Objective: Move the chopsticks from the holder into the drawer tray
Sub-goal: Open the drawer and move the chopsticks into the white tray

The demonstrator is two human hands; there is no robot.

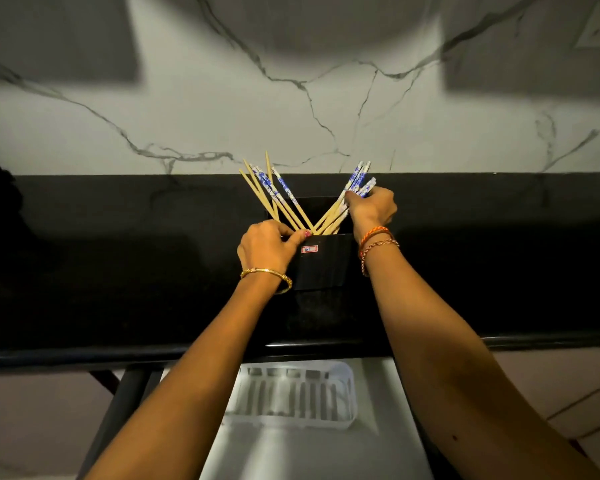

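A black box-shaped holder (pixel 321 265) stands on the black counter, with a small red label on its front. Several bamboo chopsticks with blue-and-white tops fan out of it in two bunches. My left hand (pixel 267 245) grips the holder's left upper edge, thumb against the rim, beside the left bunch (pixel 274 192). My right hand (pixel 373 207) is closed around the right bunch of chopsticks (pixel 355 183), whose lower ends still sit in the holder. A white slotted tray (pixel 291 398) lies in the open drawer below the counter edge.
The black counter (pixel 118 271) runs the full width, backed by a white veined marble wall (pixel 222 109). The open metal drawer (pixel 312 448) juts out under the counter's front edge, between my forearms. Pale floor tiles show at both sides.
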